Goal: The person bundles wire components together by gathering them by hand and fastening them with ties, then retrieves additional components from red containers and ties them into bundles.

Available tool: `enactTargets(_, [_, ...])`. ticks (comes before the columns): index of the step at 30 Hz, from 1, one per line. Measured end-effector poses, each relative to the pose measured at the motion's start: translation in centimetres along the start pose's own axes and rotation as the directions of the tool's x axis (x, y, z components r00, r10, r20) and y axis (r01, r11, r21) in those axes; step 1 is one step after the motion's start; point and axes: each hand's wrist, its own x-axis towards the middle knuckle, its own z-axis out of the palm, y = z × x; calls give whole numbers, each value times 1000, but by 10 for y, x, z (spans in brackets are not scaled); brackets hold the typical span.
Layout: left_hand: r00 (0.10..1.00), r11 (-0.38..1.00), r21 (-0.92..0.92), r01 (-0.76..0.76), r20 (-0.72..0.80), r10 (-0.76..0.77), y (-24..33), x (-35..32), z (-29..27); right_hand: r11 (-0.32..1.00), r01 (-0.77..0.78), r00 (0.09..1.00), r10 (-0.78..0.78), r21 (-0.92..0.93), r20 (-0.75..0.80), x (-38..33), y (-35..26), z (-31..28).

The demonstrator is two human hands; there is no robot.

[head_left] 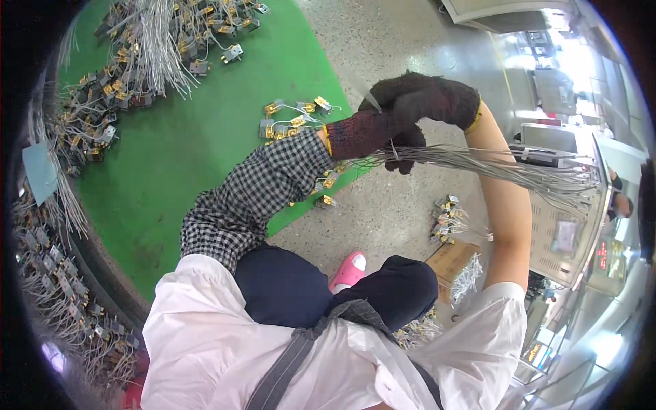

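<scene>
My left hand [361, 134], in a dark knit glove below a checked sleeve, is closed on one end of a long bundle of thin grey wires [492, 167]. My right hand [427, 99], also in a dark glove, curls over the same end from above, touching the left hand. The bundle runs out to the right and fans apart at its far end. Several small metal connectors with gold parts [294, 119] hang on wires just left of my left hand, over the edge of the green mat [205, 150].
A heap of wired connectors [147, 51] covers the mat's far left, with more along the left rim [51, 280]. On the speckled floor lie a cardboard box [452, 260], a small connector pile [447, 219] and my pink shoe [348, 270]. A grey machine [567, 232] stands at right.
</scene>
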Motion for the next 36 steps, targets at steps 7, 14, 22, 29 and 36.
enactTargets(7, [990,962,236,-138,19,137,-26,9,-15,921,-227,953,143,-317,-266,29,-32,29])
enactTargets(14, [907,475,877,-67,-145,395,-14,-22,4,822,-538,710,322,-188,-626,-23,39,24])
enactTargets(22, [666,238,918,-316,35,746,-56,1,-1,554,-412,708,694,723,-129,-54,22,212])
enactTargets(29, [658,300,803,-516,146,739,-52,0,-14,602,-409,636,727,686,-259,-52,72,179])
enactTargets(36, [570,611,482,-628,-250,783,-50,-10,-41,838,-232,828,436,495,-351,-32,5,62])
